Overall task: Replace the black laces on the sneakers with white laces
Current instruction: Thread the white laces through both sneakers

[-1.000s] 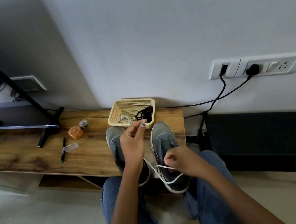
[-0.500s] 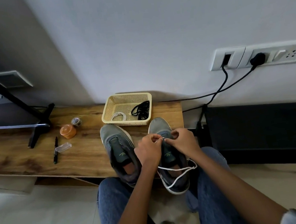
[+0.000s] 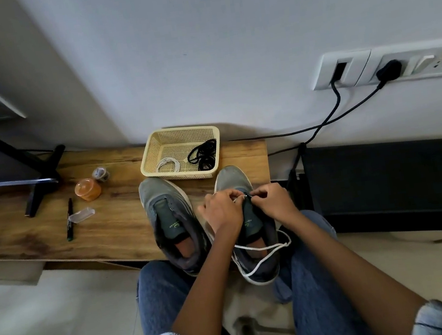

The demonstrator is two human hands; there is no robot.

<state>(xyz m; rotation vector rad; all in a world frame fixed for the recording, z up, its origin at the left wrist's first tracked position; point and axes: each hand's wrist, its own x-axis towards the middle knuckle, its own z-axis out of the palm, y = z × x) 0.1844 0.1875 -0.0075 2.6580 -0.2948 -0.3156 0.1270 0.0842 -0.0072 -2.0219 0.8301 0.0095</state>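
So I've got both hands down on the right grey mesh sneaker (image 3: 232, 178), the one sitting on the low wooden bench (image 3: 115, 229) with its heel hanging over the edge toward my knees. My left hand (image 3: 221, 212) and right hand (image 3: 273, 202) meet right over the front eyelets, fingertips nearly touching each other. The fingers (image 3: 231, 194) of my left hand are pinched narrow on the thin white lace (image 3: 264, 248), and the right-hand fingers (image 3: 257, 194) are curled tight on it too, right at the tongue. The slack of that lace loops back behind my wrists, across the shoe's opening and over its heel rim.

The other grey sneaker (image 3: 169, 219) sits just left of my left hand, no lace in it at all, tongue showing.

Just past my fingertips, toward the wall, there's the cream plastic mesh basket (image 3: 155, 145), touching distance from both toes. Inside it a spare coiled white lace (image 3: 168, 164) lies on the left and the bundled black laces (image 3: 203, 154) on the right.

Well off to the left of my hands: a small orange round container (image 3: 87, 189), a little roll of tape (image 3: 100, 174), a clear plastic cap (image 3: 81, 214) and a black marker pen (image 3: 69, 219), all on the bench.
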